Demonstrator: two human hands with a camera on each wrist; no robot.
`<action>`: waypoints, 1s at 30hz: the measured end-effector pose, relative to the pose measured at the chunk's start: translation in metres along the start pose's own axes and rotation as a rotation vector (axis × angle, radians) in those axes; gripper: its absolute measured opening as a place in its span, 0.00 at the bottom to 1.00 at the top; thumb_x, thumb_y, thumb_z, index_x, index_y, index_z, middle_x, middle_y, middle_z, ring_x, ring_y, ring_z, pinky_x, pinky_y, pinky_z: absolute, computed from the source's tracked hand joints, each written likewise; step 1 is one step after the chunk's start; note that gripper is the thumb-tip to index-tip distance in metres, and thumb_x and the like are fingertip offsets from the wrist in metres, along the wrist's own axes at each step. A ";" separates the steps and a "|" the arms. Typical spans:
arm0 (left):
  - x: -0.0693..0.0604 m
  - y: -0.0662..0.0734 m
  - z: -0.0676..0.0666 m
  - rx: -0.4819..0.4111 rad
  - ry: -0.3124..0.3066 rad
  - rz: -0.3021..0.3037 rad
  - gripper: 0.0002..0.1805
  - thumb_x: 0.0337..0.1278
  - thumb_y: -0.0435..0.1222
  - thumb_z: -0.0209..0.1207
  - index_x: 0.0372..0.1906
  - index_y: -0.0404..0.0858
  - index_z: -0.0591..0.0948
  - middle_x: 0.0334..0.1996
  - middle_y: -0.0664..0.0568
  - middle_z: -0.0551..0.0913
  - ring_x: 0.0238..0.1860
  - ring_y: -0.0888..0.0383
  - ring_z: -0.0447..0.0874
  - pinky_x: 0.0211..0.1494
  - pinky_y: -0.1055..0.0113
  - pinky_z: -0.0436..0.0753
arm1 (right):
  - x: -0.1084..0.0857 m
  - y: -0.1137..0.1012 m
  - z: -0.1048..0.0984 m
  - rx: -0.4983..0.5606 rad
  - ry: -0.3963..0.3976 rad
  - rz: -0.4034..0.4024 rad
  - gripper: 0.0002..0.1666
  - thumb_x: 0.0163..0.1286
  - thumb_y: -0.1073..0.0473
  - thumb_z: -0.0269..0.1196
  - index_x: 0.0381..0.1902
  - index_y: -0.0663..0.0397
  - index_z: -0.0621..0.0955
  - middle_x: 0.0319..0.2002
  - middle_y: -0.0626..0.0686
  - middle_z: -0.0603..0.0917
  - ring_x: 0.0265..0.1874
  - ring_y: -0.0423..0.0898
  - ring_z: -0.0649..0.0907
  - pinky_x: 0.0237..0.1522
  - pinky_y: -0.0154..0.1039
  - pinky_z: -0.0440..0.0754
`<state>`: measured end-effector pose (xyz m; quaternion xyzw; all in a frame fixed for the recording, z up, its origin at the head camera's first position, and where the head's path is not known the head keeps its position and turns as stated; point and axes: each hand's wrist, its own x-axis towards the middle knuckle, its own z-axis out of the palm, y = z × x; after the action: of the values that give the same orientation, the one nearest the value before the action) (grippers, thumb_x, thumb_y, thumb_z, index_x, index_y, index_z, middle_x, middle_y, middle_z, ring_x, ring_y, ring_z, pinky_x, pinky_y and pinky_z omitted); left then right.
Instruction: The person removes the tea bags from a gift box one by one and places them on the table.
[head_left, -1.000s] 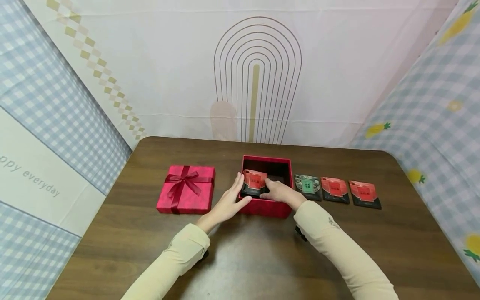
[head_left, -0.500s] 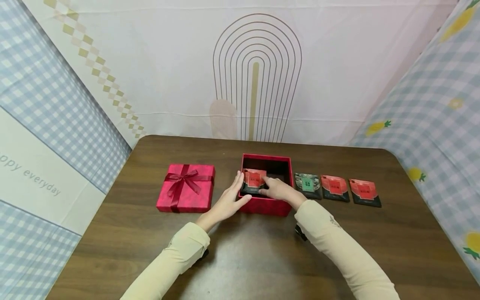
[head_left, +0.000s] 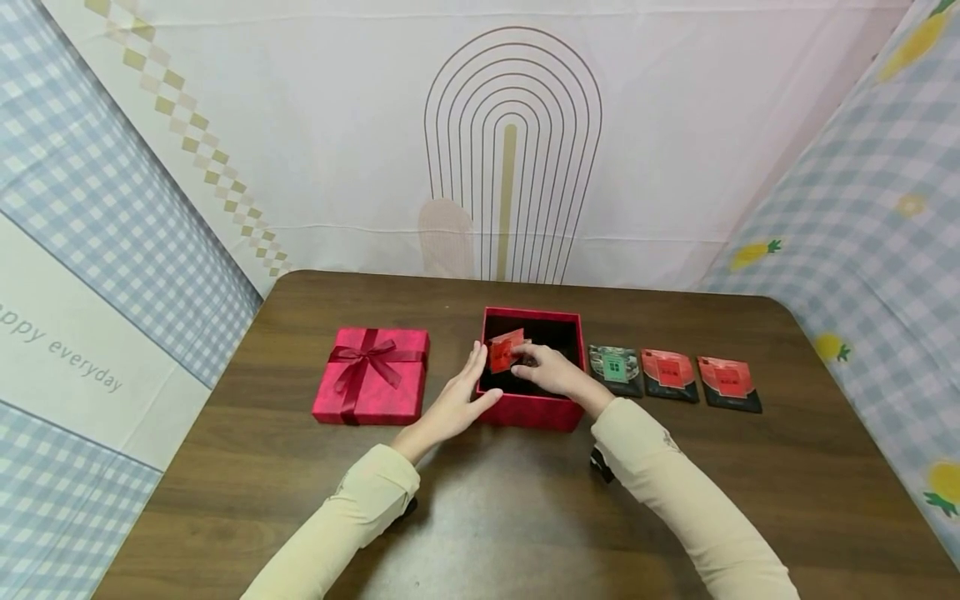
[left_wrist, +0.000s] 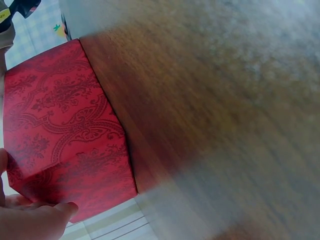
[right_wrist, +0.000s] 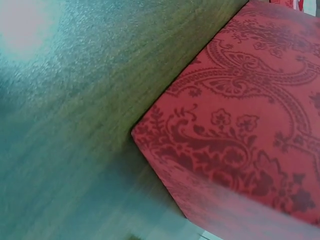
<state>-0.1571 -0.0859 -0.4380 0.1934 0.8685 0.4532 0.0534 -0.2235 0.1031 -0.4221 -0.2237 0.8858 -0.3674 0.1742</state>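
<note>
A red open-topped box (head_left: 528, 412) with a dark interior stands mid-table. My left hand (head_left: 453, 406) rests against its left wall, fingers straight and thumb spread by the front wall; in the left wrist view this hand (left_wrist: 35, 220) touches the box's patterned side (left_wrist: 65, 120). My right hand (head_left: 551, 372) reaches over the box and pinches the right edge of a red and black sachet (head_left: 504, 352), which stands tilted inside at the left. The right wrist view has the box's front (right_wrist: 240, 110) but no hand. What lies deeper in the box is hidden.
A red lid (head_left: 371, 383) with a dark red ribbon bow lies left of the box. To the right, a green and black sachet (head_left: 616, 371) and two red and black sachets (head_left: 670, 376) lie in a row on the brown wooden table (head_left: 495, 517).
The sachet in the box has turned from facing up to a steeper tilt, its right edge raised by my right hand. My left hand and the box stay put.
</note>
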 end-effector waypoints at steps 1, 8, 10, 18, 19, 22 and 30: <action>0.000 0.000 0.000 0.002 0.000 0.002 0.39 0.63 0.40 0.52 0.70 0.30 0.45 0.71 0.41 0.38 0.70 0.48 0.42 0.69 0.53 0.51 | 0.001 0.001 0.000 0.023 -0.019 -0.009 0.25 0.67 0.61 0.54 0.59 0.68 0.69 0.52 0.65 0.76 0.49 0.56 0.77 0.51 0.51 0.73; 0.001 0.001 0.001 0.012 -0.001 0.007 0.39 0.63 0.40 0.52 0.70 0.29 0.46 0.71 0.41 0.39 0.70 0.48 0.42 0.69 0.53 0.51 | 0.005 0.002 0.001 0.006 -0.067 -0.014 0.26 0.71 0.60 0.47 0.64 0.68 0.64 0.59 0.67 0.70 0.56 0.60 0.72 0.58 0.54 0.67; 0.001 0.001 0.001 0.010 0.001 0.007 0.39 0.63 0.40 0.52 0.70 0.30 0.46 0.71 0.41 0.39 0.70 0.48 0.42 0.69 0.53 0.51 | 0.004 0.002 0.001 0.015 -0.047 -0.014 0.26 0.72 0.60 0.46 0.64 0.67 0.65 0.58 0.67 0.70 0.55 0.59 0.72 0.58 0.55 0.66; 0.000 0.001 0.001 0.001 0.000 -0.012 0.39 0.63 0.40 0.52 0.70 0.31 0.45 0.71 0.42 0.38 0.71 0.49 0.41 0.69 0.53 0.51 | 0.002 0.002 -0.001 0.083 0.137 -0.010 0.21 0.68 0.62 0.52 0.57 0.64 0.74 0.55 0.63 0.76 0.48 0.52 0.78 0.49 0.49 0.75; 0.000 0.001 0.001 -0.002 0.003 -0.011 0.39 0.63 0.40 0.52 0.70 0.30 0.45 0.71 0.42 0.38 0.71 0.49 0.41 0.69 0.53 0.51 | 0.002 0.001 -0.002 0.080 0.159 -0.012 0.20 0.68 0.63 0.53 0.56 0.64 0.75 0.54 0.63 0.76 0.48 0.52 0.78 0.49 0.48 0.75; -0.001 0.001 0.001 -0.008 0.011 0.000 0.39 0.62 0.39 0.52 0.70 0.29 0.46 0.71 0.41 0.39 0.71 0.48 0.40 0.69 0.53 0.50 | -0.001 -0.001 -0.003 0.081 0.208 -0.004 0.19 0.67 0.64 0.54 0.55 0.63 0.76 0.54 0.62 0.77 0.47 0.51 0.78 0.46 0.46 0.75; 0.000 0.000 0.001 -0.010 0.020 0.011 0.39 0.62 0.39 0.53 0.69 0.28 0.46 0.71 0.40 0.39 0.71 0.46 0.40 0.69 0.52 0.50 | -0.015 -0.005 -0.014 0.193 0.303 0.036 0.22 0.66 0.65 0.55 0.58 0.57 0.75 0.54 0.60 0.77 0.30 0.50 0.80 0.32 0.37 0.75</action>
<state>-0.1572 -0.0853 -0.4387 0.1935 0.8656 0.4598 0.0430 -0.2163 0.1158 -0.4067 -0.1318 0.8664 -0.4770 0.0658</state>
